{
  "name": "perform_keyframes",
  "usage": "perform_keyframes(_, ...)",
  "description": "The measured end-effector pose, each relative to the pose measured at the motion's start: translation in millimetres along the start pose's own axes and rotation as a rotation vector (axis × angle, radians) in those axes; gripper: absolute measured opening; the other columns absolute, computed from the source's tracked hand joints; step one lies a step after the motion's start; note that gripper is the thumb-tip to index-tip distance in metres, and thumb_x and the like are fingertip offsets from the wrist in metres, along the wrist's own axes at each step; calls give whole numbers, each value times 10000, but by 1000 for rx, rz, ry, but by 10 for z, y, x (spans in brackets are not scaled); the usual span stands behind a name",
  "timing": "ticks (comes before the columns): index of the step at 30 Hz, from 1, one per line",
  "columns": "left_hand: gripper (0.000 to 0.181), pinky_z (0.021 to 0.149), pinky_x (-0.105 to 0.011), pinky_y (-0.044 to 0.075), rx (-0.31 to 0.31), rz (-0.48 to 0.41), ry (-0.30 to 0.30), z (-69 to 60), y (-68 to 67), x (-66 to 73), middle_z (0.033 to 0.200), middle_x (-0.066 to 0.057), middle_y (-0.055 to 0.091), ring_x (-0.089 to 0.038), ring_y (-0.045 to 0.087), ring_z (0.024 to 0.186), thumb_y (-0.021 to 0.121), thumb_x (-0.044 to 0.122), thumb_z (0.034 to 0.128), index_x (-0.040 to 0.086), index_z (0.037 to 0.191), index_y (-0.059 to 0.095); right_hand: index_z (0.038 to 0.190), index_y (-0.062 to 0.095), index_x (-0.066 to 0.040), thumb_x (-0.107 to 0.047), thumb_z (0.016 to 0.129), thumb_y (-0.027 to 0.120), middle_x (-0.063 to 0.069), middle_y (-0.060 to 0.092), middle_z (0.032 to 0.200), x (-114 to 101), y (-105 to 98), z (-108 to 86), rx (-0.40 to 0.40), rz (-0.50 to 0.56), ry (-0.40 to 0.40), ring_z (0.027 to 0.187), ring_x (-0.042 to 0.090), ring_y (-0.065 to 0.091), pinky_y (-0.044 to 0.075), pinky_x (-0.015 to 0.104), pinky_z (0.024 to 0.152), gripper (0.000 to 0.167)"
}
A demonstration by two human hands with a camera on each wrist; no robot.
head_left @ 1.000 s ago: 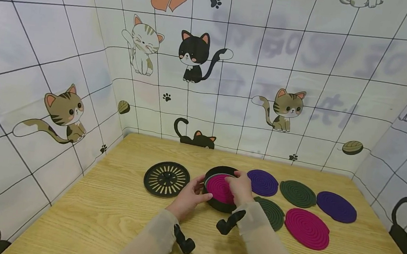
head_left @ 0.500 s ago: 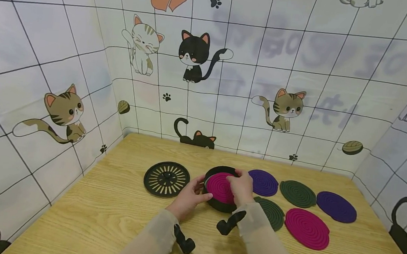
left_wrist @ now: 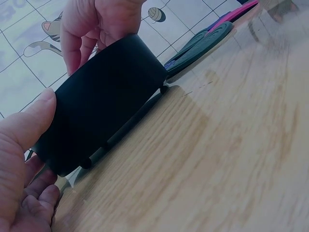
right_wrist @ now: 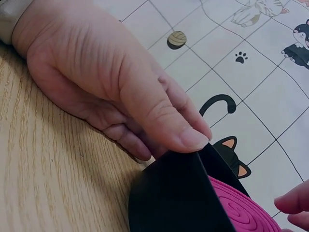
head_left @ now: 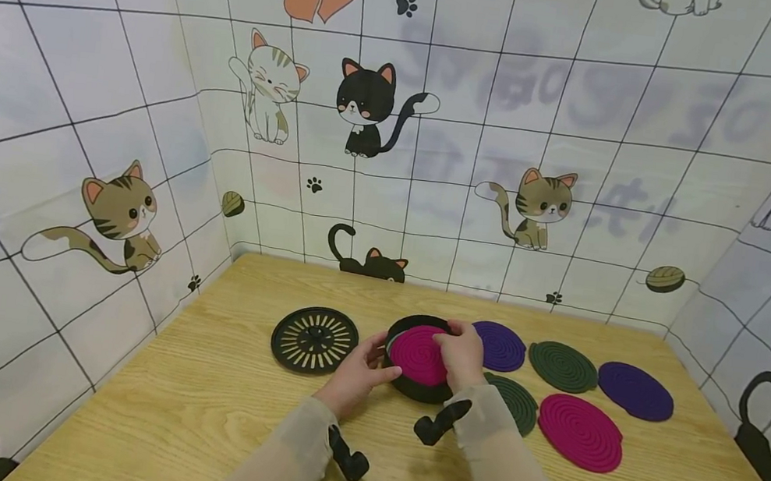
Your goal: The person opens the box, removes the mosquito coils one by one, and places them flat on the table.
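Note:
A round black tin (head_left: 417,390) with small feet stands between my hands. A pink spiral coil (head_left: 418,354), like a mosquito coil, lies inside it. My left hand (head_left: 359,373) holds the tin's left side, its thumb at the front and fingers curled round the wall. In the left wrist view the tin's feet (left_wrist: 85,163) show along the bottom edge. My right hand (head_left: 463,356) grips the rim on the right; in the right wrist view its thumb (right_wrist: 186,140) presses the rim. The coil's far right edge is hidden behind the right hand.
A slotted black lid (head_left: 314,340) with a centre knob lies left of the tin. To the right lie purple coils (head_left: 500,347) (head_left: 636,391), green coils (head_left: 563,366) (head_left: 515,403) and another pink coil (head_left: 580,432), all flat on the wooden table (head_left: 198,409).
My right hand's fingers have shifted slightly right, from the pink coil's edge to the tin's rim. The pink coil sits a little flatter. My left hand stays in place.

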State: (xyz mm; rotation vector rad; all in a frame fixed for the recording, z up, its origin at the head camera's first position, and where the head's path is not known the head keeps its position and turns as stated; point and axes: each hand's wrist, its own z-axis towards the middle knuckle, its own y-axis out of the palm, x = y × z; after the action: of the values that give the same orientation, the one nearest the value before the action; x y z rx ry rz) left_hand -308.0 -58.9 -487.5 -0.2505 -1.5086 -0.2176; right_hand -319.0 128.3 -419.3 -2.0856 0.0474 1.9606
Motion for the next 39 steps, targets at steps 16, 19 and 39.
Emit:
perform_keyframes(16, 819, 1105, -473, 308, 3, -19, -2, -27, -1, 58, 1519, -132, 320, -323, 277, 1405, 742, 250, 863, 123, 1518, 268, 1351, 488, 55, -19, 915, 560, 231, 376, 1440, -52, -62, 15, -49, 113, 136, 1246, 349, 435, 418, 426, 1012, 447)
perform_keyframes(19, 813, 1104, -486, 306, 5, -23, -1, -30, -2, 60, 1517, -147, 318, -336, 274, 1404, 736, 244, 869, 123, 1520, 264, 1366, 475, 38, -24, 916, 560, 223, 384, 1434, -52, -65, 24, -51, 135, 153, 1233, 328, 447, 419, 410, 1008, 462)
perform_keyframes(39, 797, 1114, -474, 293, 1, 8, 1, -17, 3, 30, 1514, -127, 331, -324, 288, 1401, 732, 260, 872, 131, 1514, 279, 1374, 483, 14, -51, 938, 547, 211, 319, 1488, -60, -200, -1, -136, 112, 152, 1294, 334, 367, 328, 458, 1080, 445)
